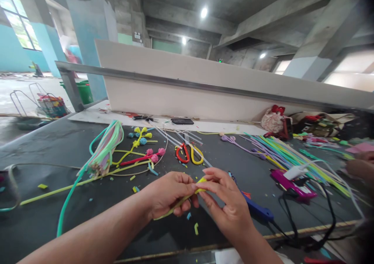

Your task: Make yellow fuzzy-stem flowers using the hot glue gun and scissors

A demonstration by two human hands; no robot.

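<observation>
Just above the table's front edge, my left hand point(175, 192) is closed around a yellow chenille stem point(178, 205), whose tail sticks out below the palm. The fingers of my right hand point(223, 197) pinch its upper end, which looks folded or looped; the fingers partly hide it. Both hands touch each other at the fingertips. Beyond them lie scissors point(189, 154) with one red and one yellow handle. Finished-looking stems with pink buds point(154, 155) and yellow buds point(140, 135) rest to the left. A blue corded tool point(257, 207) lies beside my right wrist.
A bundle of pastel chenille stems point(109, 147) stands at left; more stems point(286, 155) spread at right. Near them sits a purple power strip point(292, 186) with a white plug and cables. A phone point(182, 121) lies at the back. Another person's hand point(360, 168) shows at right.
</observation>
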